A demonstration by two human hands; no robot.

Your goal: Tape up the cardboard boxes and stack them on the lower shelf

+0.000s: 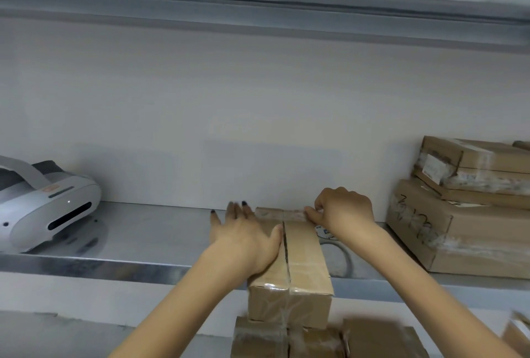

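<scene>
Head view, lower centre: box (304, 247) lies across the shelf (143, 231) edge. Left hand (246, 238) presses flat on it, fingers straight; right hand (344, 211) fingers pinch tape (289, 214) at its far end.

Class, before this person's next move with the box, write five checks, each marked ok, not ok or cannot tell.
1. Left hand lies flat on the box: ok.
2. Right hand pinches the tape at the far edge: ok.
3. Top seam fully taped: cannot tell; a dark gap shows.
4. Tape roll beside the box: ok.
5. Bare shelf left of the box: ok.
</scene>
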